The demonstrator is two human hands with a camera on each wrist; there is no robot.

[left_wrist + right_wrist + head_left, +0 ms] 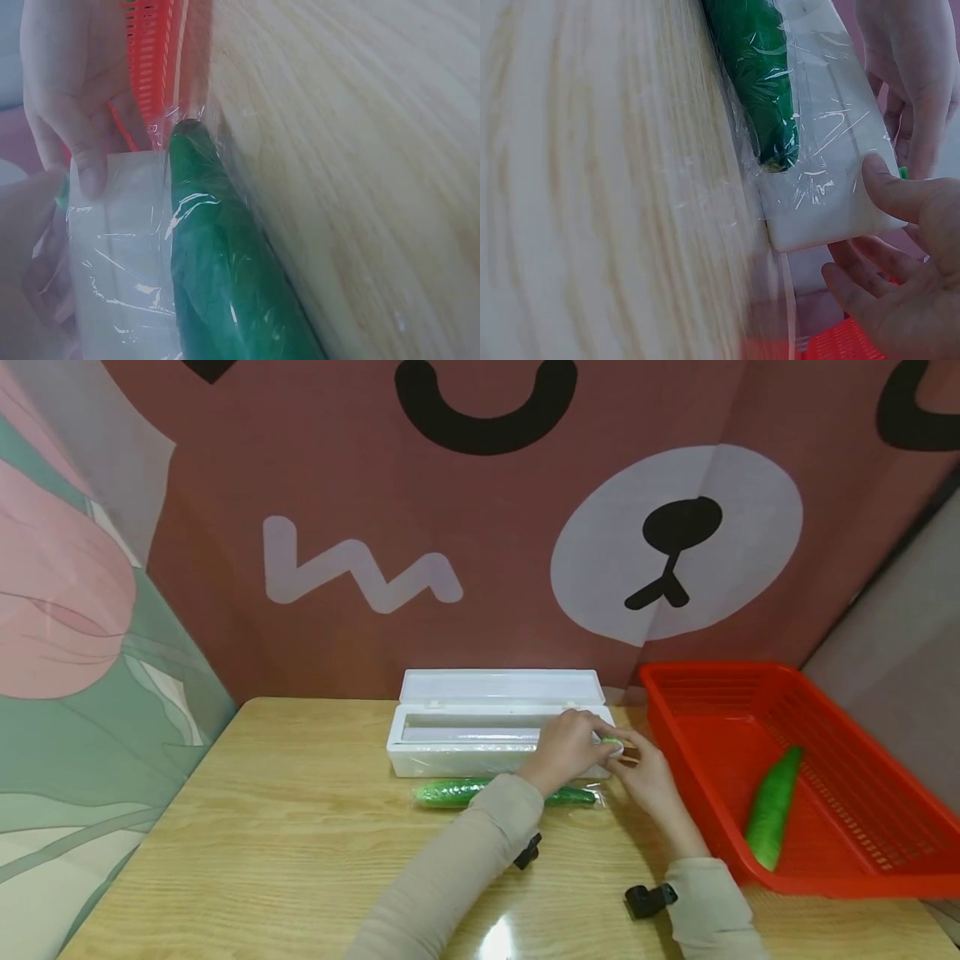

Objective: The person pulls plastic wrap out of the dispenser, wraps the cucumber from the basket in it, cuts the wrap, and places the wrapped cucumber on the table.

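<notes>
A table bears a white box, red basket, seemingly wrapped cucumber.

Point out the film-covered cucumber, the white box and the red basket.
Film-covered cucumber [219, 259]: left wrist view, middle of its visible length.
White box [457, 762]: head view, front wall.
Red basket [722, 760]: head view, bare floor.

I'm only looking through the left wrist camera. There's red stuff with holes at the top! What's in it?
Observer: The head view shows a second cucumber lying inside that red basket.
Child: And the white box, does it have a lid?
Observer: Yes, the lid is open, along the box's far side.
Child: What's behind it?
Observer: A reddish-brown backdrop with a black cartoon nose.
</notes>
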